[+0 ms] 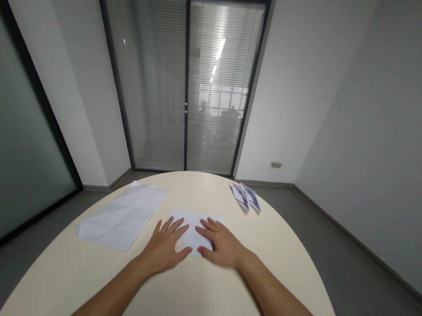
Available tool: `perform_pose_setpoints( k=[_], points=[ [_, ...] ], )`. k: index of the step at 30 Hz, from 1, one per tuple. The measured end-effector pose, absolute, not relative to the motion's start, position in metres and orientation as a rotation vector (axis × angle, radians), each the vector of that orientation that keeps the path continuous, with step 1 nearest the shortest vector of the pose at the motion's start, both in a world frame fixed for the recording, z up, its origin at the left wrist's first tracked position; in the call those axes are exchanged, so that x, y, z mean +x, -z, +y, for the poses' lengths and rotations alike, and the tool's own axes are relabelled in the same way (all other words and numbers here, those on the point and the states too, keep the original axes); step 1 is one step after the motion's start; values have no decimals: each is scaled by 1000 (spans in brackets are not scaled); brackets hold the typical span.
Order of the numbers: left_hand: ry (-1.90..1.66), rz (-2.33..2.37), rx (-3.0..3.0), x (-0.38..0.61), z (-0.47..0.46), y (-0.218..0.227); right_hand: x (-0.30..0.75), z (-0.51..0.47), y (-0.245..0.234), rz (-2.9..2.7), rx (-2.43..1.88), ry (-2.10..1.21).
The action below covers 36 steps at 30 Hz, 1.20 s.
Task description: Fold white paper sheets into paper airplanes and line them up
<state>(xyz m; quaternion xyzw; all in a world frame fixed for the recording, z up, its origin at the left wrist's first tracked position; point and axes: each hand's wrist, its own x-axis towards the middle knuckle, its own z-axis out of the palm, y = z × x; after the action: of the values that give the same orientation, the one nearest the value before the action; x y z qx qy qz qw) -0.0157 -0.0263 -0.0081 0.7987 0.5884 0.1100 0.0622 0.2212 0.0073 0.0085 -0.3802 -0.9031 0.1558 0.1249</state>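
A small white sheet of paper [192,237] lies flat on the table in front of me. My left hand [166,248] rests over its left side, fingers spread and thumb stretched toward the middle. Over the right side of the sheet lies my right hand [222,243], its fingers also apart and pointing left. Between the two thumbs there is a narrow gap where the paper shows. Both hands partly cover the sheet, so its side edges are hidden. Neither hand grips anything.
The round cream table [181,300] has a curved edge. Creased larger white sheets [122,216] lie at left. Toward the far right edge sit folded printed papers [246,198]. Beyond stands a glass partition with blinds [212,143].
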Motion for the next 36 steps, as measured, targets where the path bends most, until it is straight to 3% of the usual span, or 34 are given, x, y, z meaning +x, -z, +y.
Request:
perform_pose_setpoints(
  k=[9, 36],
  points=[
    [-341, 1723, 2421, -19, -28, 7, 223, 14, 2, -2505, -1366, -471],
    [-551, 1816, 2457, -19, -17, 23, 221, 14, 0, -2509, -1423, -499]
  ],
)
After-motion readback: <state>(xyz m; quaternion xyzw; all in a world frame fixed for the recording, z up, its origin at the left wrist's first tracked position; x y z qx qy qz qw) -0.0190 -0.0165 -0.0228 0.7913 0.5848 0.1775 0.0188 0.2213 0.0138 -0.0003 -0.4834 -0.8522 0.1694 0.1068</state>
